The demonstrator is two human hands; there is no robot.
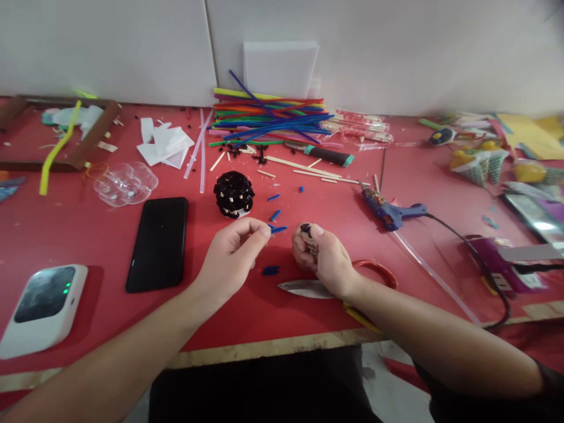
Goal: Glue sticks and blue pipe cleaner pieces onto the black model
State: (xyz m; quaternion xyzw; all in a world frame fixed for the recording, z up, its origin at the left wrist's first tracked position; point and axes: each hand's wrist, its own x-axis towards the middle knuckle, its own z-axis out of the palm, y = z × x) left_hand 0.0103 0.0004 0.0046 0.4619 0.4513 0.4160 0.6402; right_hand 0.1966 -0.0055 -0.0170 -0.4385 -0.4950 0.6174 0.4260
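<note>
My left hand (pixel 238 249) is closed in a pinch, its fingertips at a short blue pipe cleaner piece (pixel 279 230). To its right my right hand (pixel 324 252) is curled around a small dark item (pixel 305 228), mostly hidden by the fingers. More cut blue pieces (pixel 271 270) lie on the red table between and beyond the hands. A round black fuzzy form (pixel 234 194) with pale stick ends showing stands just past my left hand. Under my right wrist lie scissors (pixel 306 288) with a red handle loop, partly covered.
Several coloured pipe cleaners (pixel 268 120) are piled at the back by the wall. A blue glue gun (pixel 390 210) with a cord lies to the right, near thin wooden sticks (pixel 317 170). A black phone (pixel 157 244) and a white device (pixel 44 308) rest at left.
</note>
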